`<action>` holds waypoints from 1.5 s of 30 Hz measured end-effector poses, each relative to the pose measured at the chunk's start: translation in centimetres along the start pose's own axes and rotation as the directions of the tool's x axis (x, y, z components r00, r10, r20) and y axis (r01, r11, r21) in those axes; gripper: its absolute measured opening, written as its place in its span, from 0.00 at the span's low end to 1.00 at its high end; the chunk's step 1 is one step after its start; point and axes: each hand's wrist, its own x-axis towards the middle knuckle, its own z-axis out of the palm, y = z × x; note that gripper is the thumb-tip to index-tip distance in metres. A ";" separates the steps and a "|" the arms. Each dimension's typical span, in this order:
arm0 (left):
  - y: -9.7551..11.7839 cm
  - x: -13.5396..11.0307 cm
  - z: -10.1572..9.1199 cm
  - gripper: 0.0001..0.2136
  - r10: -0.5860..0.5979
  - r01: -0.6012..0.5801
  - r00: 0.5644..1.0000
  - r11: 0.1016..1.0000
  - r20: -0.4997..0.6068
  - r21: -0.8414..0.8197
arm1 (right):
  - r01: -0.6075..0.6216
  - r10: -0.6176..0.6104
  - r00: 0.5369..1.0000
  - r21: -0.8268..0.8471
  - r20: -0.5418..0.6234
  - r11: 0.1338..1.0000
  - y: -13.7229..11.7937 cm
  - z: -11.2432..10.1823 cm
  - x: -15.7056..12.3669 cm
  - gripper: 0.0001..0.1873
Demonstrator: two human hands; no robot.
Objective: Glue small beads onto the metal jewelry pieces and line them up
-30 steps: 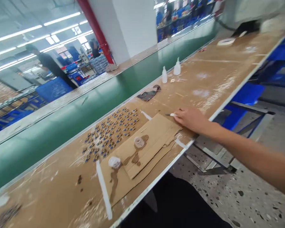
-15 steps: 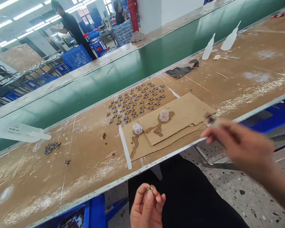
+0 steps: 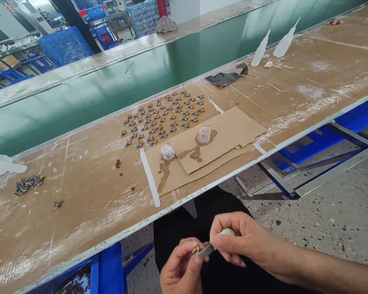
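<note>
My left hand point(image 3: 181, 267) is low in the view, above my lap, with thumb and fingers pinching a tiny yellowish part point(image 3: 196, 249); most of it is hidden by the fingers. My right hand point(image 3: 241, 241) is closed round the pale handle of a knife-like tool with a short flat metal blade point(image 3: 206, 250). The blade's tip lies at the left fingertips, against or right beside the tiny part. Beyond my hands, rows of small blue-and-gold figures point(image 3: 162, 118) stand on the brown-covered table point(image 3: 88, 175).
Cardboard sheets point(image 3: 221, 143) carry two small clear cups point(image 3: 204, 134) and wet stains. To the left lie a pile of small figures point(image 3: 29, 184) and one loose figure point(image 3: 57, 204). White squeeze bottles point(image 3: 260, 50) and a camouflage cloth point(image 3: 225, 78) are farther right. A blue bin point(image 3: 107, 265) sits below the table edge.
My right hand has come in from the table's right edge to my left hand, bringing the blade to the tiny part. The view has tilted downward and shifted.
</note>
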 end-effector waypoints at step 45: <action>-0.4 -0.2 -0.8 0.06 0.158 -0.171 0.974 0.983 0.162 0.072 | -0.258 0.222 0.962 0.267 0.158 0.929 -0.8 0.7 -0.1 0.08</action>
